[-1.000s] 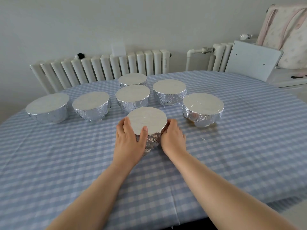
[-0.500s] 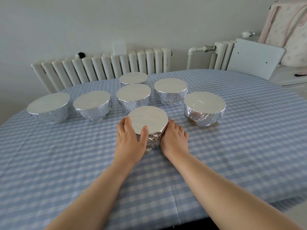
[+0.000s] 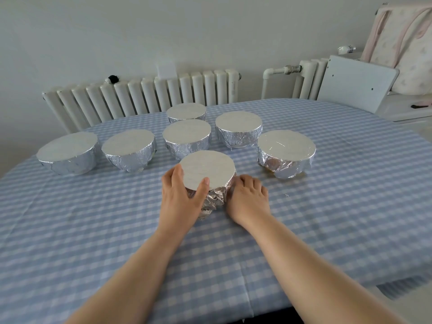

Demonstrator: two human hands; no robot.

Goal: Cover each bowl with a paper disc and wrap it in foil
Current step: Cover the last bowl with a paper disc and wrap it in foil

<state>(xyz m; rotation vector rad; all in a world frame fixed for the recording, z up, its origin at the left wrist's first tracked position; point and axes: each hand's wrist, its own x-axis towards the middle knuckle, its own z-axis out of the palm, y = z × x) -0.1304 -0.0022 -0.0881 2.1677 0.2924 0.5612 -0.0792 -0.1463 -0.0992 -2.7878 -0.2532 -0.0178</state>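
Observation:
The nearest foil-wrapped bowl [image 3: 207, 169], topped by a flat white paper disc, stands on the checked tablecloth [image 3: 350, 188]. Its foil is crumpled at the lower front. My left hand [image 3: 180, 199] grips its left side, with the thumb on the front rim and the fingers round the far rim. My right hand [image 3: 247, 199] rests on the cloth against the bowl's right side, its fingers spread and lying fairly straight. Behind stand several more covered, wrapped bowls: far left [image 3: 67, 148], left [image 3: 128, 146], middle [image 3: 186, 134], back [image 3: 186, 111], back right [image 3: 238, 123] and right [image 3: 286, 145].
A tiny foil scrap [image 3: 285, 195] lies on the cloth to the right of my right hand. A white radiator [image 3: 140, 94] runs along the wall behind the table. A white chair back [image 3: 355, 83] stands at the table's far right edge.
My right hand has slipped slightly away from the bowl's side and its fingers have spread on the cloth. My left hand keeps the same hold.

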